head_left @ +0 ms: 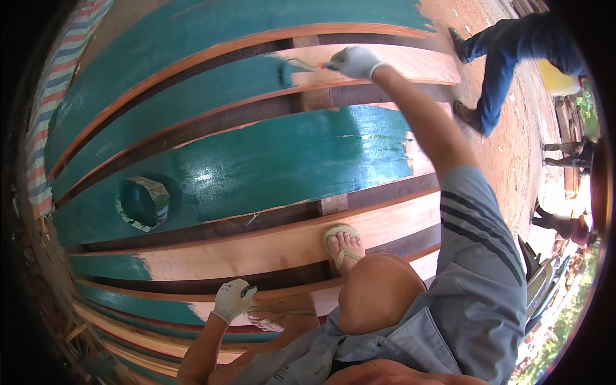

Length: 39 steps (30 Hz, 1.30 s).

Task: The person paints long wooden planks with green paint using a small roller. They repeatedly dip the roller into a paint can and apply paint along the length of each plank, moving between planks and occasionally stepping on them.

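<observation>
My right hand (355,62), in a white glove, grips the dark handle of a paint roller (283,72) with a thin wire frame. Its green roller head touches a long wooden plank (378,59), where wet green paint borders bare wood. My left hand (235,299), also gloved, is closed low beside a partly painted plank (170,313). Something small and dark shows at its fingers, too unclear to name. An open round paint container (159,200), green inside, sits to the left on a broad glossy green plank (269,163).
Dark gaps separate the planks, with crosspieces (334,204) beneath. My sandalled foot (346,244) rests on a bare plank. A striped sheet (51,106) borders the left side. Another person's legs in blue trousers (497,70) stand at upper right on brown ground; more people are farther off.
</observation>
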### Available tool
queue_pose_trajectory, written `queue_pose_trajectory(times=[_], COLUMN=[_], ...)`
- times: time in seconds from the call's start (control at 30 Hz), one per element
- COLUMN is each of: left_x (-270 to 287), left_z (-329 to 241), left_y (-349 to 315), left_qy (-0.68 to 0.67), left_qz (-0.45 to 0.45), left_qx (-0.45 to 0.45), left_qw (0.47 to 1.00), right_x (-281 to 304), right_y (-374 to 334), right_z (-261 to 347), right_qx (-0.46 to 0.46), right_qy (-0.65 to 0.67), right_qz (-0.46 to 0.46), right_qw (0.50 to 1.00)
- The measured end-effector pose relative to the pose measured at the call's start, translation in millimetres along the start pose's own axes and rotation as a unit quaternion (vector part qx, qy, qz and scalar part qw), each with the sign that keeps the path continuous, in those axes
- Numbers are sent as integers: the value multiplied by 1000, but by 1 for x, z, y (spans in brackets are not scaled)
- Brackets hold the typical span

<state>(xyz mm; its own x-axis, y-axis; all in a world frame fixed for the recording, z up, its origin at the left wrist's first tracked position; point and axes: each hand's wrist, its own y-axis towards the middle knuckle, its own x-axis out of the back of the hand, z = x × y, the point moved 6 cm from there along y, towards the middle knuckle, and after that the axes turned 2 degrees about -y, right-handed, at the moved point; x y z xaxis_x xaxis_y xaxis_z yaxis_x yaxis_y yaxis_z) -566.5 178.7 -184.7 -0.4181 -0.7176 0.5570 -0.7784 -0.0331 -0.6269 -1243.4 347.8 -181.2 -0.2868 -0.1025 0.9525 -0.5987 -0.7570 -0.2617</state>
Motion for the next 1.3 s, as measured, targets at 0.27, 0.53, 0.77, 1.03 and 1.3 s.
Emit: queue_pose_trajectory(times=[0.27, 0.53, 0.77, 1.03, 1.3], left_x=[-23, -42, -25, -11, 0], left_z=[-23, -28, -28, -57, -53], left_y=[46, 88, 96, 110, 87], left_qy=[-37, 115, 127, 182, 189], left_qz=[-96, -205, -200, -268, -325], left_qx=[-64, -190, -247, -261, -236], left_qw=[993, 953, 940, 910, 896], right_x=[7, -33, -44, -45, -6], right_y=[-109, -206, -155, -259, -311], right_z=[-242, -241, -56, 2, 79], right_qx=[-107, -337, -204, -296, -345], right_qy=[-135, 313, 480, 537, 531], right_qz=[179, 1, -32, -113, -19], right_qw=[969, 888, 853, 782, 774])
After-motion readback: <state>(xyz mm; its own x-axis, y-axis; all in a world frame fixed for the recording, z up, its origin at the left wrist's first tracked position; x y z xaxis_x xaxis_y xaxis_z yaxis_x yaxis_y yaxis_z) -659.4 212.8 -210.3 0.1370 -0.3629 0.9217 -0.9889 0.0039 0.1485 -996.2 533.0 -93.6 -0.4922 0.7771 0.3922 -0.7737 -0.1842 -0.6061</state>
